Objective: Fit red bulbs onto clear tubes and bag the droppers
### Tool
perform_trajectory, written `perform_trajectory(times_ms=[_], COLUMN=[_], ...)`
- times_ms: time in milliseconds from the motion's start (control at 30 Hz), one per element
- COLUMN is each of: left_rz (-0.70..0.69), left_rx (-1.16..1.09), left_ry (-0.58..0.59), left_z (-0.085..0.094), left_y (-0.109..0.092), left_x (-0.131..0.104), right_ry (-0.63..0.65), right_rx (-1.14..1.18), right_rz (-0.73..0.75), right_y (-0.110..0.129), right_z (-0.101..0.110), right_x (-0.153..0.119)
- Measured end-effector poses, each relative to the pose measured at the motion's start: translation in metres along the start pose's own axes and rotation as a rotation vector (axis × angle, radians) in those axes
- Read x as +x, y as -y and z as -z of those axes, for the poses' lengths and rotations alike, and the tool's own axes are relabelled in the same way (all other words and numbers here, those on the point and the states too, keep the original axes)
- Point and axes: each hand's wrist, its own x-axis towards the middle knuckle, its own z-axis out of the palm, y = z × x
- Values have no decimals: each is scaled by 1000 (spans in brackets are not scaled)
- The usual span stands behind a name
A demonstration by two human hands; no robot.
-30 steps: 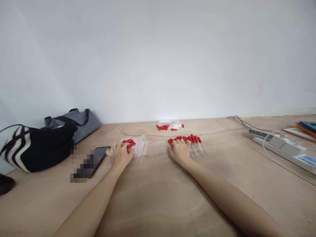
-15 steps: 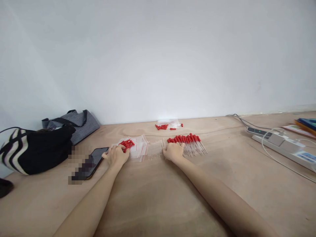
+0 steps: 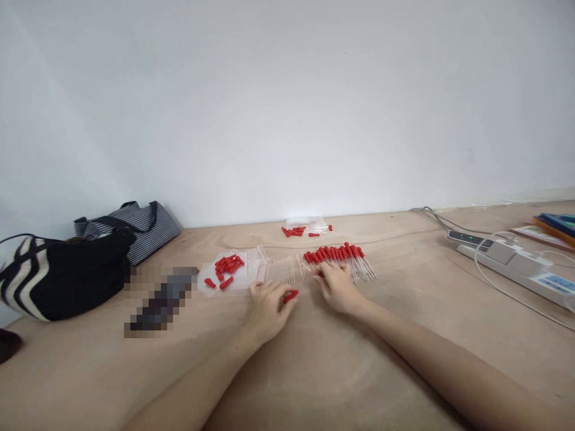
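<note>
Between the fingertips of my left hand (image 3: 269,308) is a red rubber cap (image 3: 291,296), held low over the table. My right hand (image 3: 336,286) is closed at the near side of a row of clear tubes topped with red caps (image 3: 339,252); what its fingertips pinch is too small to make out. Thin clear tubes without caps (image 3: 284,269) lie side by side between the hands, just beyond them. A loose pile of red caps (image 3: 230,263) rests on clear zip bags (image 3: 254,268) to the left.
At the back lie more red caps (image 3: 294,231) beside a clear bag (image 3: 309,224). A blurred phone (image 3: 166,299), a black bag (image 3: 90,272) and a striped bag (image 3: 150,230) are on the left. A power strip (image 3: 521,269) with cables and some books (image 3: 557,227) are on the right.
My left hand has moved right from the cap pile and now has a red cap in its fingers. My right hand has shifted slightly right and nearer.
</note>
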Motion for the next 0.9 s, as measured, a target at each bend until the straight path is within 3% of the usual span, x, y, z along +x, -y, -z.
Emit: perform_trajectory(times_ms=[100,200,900], left_rz=[-44,-27,-21], left_rx=[-52,-66,-84], left_ry=[46,50,38], left_z=[-9,-13,-11], left_y=[-13,-14,-11], left_x=[-4,-3,-4], right_ry=[-8,9,-14], right_rx=[41,51,-20], right_rz=[241,338,340], right_y=[-16,-22,-12], right_z=[9,14,11], right_x=[-25,-39,-39])
